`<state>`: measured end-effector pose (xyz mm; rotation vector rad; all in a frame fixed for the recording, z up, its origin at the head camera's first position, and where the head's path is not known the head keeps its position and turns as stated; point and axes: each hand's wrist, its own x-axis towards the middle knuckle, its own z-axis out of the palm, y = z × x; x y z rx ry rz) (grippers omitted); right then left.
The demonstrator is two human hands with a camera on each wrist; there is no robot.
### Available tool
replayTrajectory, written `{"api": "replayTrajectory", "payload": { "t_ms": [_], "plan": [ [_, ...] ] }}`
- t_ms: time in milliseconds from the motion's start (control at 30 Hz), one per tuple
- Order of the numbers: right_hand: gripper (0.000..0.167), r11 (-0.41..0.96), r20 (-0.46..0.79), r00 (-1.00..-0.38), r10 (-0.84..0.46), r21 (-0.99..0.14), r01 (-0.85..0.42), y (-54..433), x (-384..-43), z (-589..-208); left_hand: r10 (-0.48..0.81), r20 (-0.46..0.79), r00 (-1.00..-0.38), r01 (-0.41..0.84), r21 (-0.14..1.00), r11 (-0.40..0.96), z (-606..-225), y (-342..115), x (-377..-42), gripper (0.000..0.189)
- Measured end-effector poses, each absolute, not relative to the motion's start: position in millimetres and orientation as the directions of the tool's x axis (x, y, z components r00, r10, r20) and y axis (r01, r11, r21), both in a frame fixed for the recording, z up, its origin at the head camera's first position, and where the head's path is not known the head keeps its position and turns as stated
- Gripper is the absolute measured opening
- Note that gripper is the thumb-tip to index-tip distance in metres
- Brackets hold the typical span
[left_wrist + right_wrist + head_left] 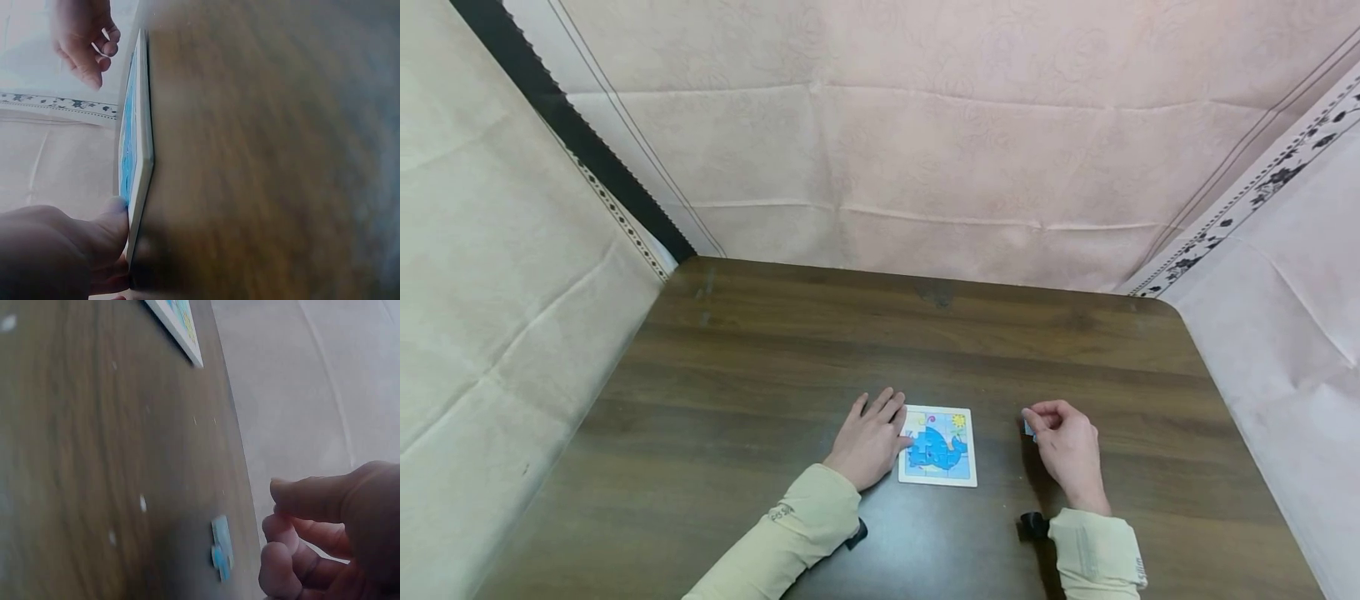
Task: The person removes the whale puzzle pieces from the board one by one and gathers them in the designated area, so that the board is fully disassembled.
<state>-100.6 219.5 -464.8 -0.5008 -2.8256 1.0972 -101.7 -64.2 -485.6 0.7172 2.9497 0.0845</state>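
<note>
A square jigsaw puzzle (937,447) in a white frame lies on the table, picturing a blue whale and a yellow sun. Its upper left corner shows a pale patch. My left hand (867,440) rests at the frame's left edge, fingers spread, with the thumb (111,228) on top of the puzzle. To the right of the puzzle, a small light-blue puzzle piece (222,549) lies on the wood. Just over that piece hovers my right hand (1065,446), its fingers loosely bent. In the right wrist view a gap shows between fingertips and piece.
The brown wooden table (760,350) carries the puzzle. Pale cloth (925,150) hangs behind it and along both sides. Black wrist straps (1033,526) show beside the light sleeves.
</note>
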Motion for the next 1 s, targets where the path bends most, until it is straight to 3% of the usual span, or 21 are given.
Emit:
{"api": "replayTrajectory", "payload": {
  "t_ms": [267,1000],
  "plan": [
    [0.022,0.678,-0.145,-0.95,0.276,-0.672,0.299,200.9,-101.2,-465.1,0.463,-0.09,-0.882,0.457,0.078,0.886,-486.2,-63.2,-101.9,0.056],
    [0.018,0.693,-0.188,-0.967,0.174,-0.674,0.256,170.9,-102.9,-469.1,0.464,-0.097,-0.88,0.457,0.083,0.885,-484.8,-63.9,-101.8,0.056]
  ]
}}
